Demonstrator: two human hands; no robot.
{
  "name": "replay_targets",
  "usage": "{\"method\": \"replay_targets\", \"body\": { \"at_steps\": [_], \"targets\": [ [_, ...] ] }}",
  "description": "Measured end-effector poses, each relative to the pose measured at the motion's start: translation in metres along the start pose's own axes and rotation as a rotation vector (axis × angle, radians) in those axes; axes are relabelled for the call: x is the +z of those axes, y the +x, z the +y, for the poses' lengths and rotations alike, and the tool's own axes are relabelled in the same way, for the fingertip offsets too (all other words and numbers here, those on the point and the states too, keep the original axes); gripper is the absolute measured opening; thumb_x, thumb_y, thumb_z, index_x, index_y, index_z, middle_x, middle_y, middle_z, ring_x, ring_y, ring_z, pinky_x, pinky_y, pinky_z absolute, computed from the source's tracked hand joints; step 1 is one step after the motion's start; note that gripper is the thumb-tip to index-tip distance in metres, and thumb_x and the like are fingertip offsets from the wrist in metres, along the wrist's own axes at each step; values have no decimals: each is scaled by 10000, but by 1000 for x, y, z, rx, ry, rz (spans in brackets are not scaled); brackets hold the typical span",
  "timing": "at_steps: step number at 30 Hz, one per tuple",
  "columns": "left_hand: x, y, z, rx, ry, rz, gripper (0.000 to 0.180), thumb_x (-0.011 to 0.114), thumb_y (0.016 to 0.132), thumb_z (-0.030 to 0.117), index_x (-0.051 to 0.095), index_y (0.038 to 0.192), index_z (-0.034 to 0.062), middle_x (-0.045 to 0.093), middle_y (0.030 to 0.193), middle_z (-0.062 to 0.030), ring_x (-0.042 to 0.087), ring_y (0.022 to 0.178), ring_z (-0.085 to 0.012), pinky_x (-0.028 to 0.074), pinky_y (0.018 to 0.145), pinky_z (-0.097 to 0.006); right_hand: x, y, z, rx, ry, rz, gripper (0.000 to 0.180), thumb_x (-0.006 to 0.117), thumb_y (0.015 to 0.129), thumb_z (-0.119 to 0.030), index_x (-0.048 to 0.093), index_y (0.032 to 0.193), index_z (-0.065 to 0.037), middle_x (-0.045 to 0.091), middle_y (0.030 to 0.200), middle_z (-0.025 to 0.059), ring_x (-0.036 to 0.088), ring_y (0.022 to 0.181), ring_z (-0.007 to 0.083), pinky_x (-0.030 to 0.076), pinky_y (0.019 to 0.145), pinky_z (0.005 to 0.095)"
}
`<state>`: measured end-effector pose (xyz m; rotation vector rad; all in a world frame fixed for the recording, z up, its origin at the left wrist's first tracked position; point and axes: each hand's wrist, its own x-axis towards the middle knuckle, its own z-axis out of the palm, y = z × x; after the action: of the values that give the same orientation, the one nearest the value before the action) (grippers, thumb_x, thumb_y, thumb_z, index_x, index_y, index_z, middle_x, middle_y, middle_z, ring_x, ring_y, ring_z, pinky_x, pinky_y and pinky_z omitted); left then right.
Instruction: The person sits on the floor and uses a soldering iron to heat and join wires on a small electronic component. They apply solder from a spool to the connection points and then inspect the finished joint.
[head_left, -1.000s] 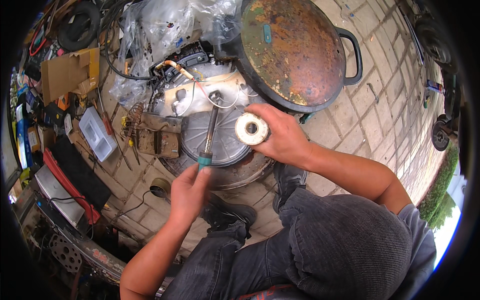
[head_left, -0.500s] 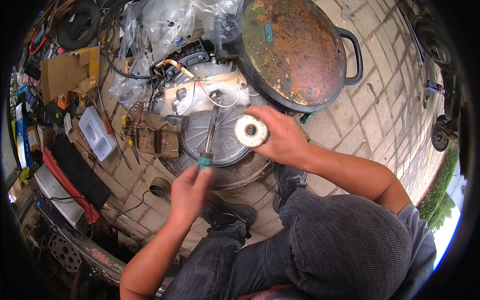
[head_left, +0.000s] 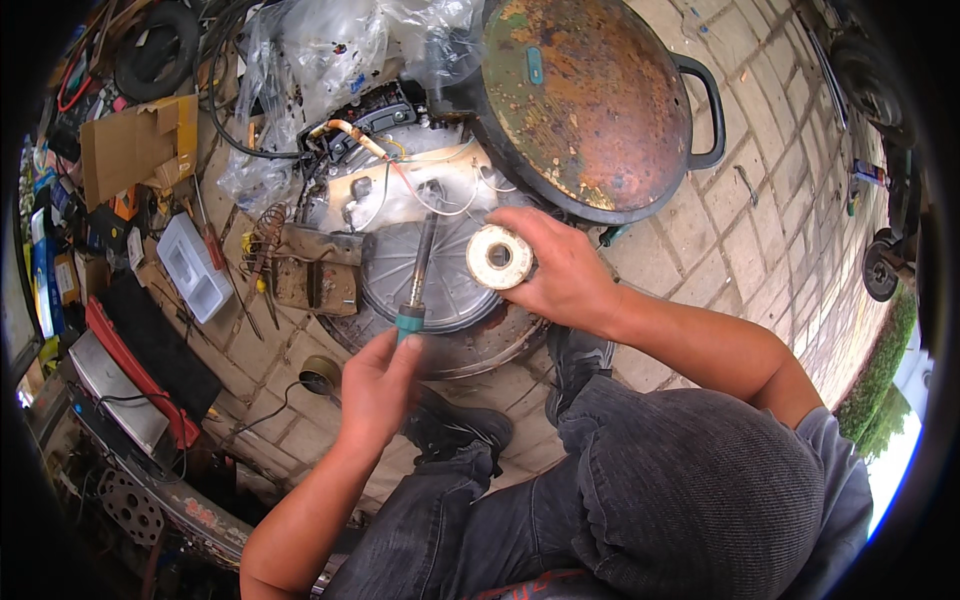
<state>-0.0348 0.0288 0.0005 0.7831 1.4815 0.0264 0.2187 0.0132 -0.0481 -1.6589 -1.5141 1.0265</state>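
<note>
Left hand grips a soldering iron, tip on the appliance's wiring; right hand pinches a solder spool close by (feeding distance).

A rusty round lid with a black handle lies on the paving bricks. Crumpled clear plastic bags sit beyond a cardboard piece, a clear plastic box (rectangular, compartmented) and a tyre.

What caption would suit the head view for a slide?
Left hand holds a soldering iron over an opened round appliance; right hand holds a solder spool.
</note>
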Motion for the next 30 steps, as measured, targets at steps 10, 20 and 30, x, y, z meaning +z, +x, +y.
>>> {"method": "replay_targets", "body": {
  "at_steps": [10, 20, 30],
  "targets": [
    [-1, 0, 0, -15, -3, 2, 308, 628, 993, 280, 643, 1101, -7, 589, 745, -24, 520, 511, -102, 405, 435, -251, 1, 3, -2, -4, 0, -5, 508, 766, 727, -98, 580, 1200, -69, 647, 1134, 168, 633, 1030, 388, 521, 857, 436],
    [1, -1, -1, -16, 10, 18, 315, 625, 995, 287, 640, 1101, -9, 593, 744, -21, 518, 511, -99, 403, 435, -253, 1, 2, -2, -1, 5, 13, 508, 771, 730, -103, 580, 1199, -72, 646, 1142, 162, 634, 1040, 378, 523, 863, 431],
    [0, 1, -1, 0, 21, 9, 313, 621, 997, 302, 643, 1056, -4, 590, 738, -24, 510, 503, -100, 395, 432, -257, -1, -1, -3, 19, 10, -11, 519, 781, 738, -121, 574, 1211, -69, 643, 1153, 160, 630, 1051, 381, 520, 875, 432]
  ]
}}
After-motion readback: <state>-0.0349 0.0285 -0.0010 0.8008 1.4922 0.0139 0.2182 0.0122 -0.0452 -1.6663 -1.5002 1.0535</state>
